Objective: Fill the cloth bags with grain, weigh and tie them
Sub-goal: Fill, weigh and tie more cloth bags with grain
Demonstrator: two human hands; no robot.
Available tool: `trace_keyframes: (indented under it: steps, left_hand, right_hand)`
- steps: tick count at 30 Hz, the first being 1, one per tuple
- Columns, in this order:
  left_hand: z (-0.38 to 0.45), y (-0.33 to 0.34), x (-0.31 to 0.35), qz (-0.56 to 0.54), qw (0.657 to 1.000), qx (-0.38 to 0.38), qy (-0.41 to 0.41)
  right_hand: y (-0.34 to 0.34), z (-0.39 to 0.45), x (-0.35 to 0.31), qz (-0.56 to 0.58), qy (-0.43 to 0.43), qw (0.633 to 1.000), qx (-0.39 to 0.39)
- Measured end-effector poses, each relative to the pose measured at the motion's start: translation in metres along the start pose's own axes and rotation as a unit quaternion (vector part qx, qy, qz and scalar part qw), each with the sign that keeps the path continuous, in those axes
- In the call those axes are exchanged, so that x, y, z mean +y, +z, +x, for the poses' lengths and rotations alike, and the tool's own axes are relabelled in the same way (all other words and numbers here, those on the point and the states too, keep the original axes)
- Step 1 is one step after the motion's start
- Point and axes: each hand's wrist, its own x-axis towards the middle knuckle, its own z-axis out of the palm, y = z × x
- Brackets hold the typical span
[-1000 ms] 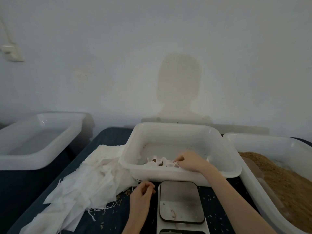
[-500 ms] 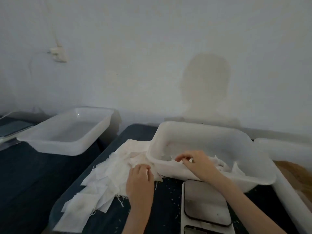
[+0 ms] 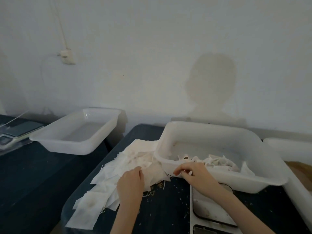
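We judge we are fetching 1 fresh bag; left hand [image 3: 130,180] rests curled on the bags [image 3: 128,168] at 9 o'clock of the tub [image 3: 236,181]; right hand [image 3: 194,173] pinches something small, unclear what; next, peel 1 bag free; grain [image 3: 298,169] lies at 3 o'clock.

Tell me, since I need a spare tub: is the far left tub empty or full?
Empty, as far as shows. The left tub shows only its bare, pale floor; no cloth or grain inside.
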Motion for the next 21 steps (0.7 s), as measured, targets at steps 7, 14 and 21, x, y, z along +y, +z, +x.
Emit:
trace_keyframes:
  steps: [7, 14, 21]
  left_hand:
    - [-0.012, -0.040, 0.037, -0.188, 0.982, 0.014, -0.015]
    - [-0.015, -0.057, 0.056, -0.499, 0.853, -0.141, -0.069]
    - [-0.026, -0.045, 0.076, -0.552, 0.786, -0.265, -0.082]
  right_hand:
    - [0.004, -0.008, -0.007, 0.021, 0.009, 1.000, -0.006]
    - [-0.005, -0.018, -0.013, 0.181, 0.062, 0.981, 0.029]
    - [-0.024, -0.022, -0.001, 0.238, 0.104, 0.963, 0.078]
